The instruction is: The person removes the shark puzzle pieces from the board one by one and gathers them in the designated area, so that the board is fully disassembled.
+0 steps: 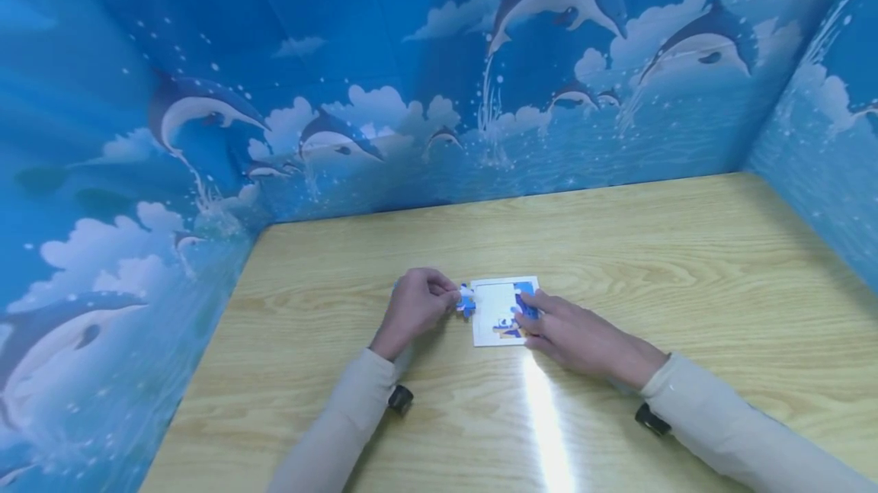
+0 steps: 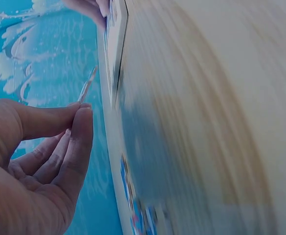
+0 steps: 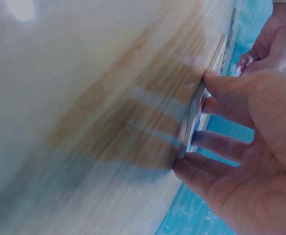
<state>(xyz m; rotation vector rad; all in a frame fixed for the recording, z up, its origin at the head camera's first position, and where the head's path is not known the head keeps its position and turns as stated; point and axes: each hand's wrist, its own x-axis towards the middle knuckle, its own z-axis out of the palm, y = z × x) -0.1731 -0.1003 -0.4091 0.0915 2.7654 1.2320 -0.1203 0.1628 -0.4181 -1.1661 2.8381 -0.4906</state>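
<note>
We find left hand (image 1: 417, 307) pinching puzzle piece (image 1: 467, 302) at left edge of board (image 1: 490, 313); right hand (image 1: 575, 331), fingers spread, touches board on counter (image 1: 343, 272). We advise light grip, piece level, board steady.

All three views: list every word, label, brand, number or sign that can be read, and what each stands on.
None: no text can be read in any view.
Puzzle board: printed picture parts; any small marks are too small to read.
Puzzle piece in the left hand: no legible lettering.
Wall covering: dolphins and clouds, no legible words.
Left black device, right black device: no legible brand.
</note>
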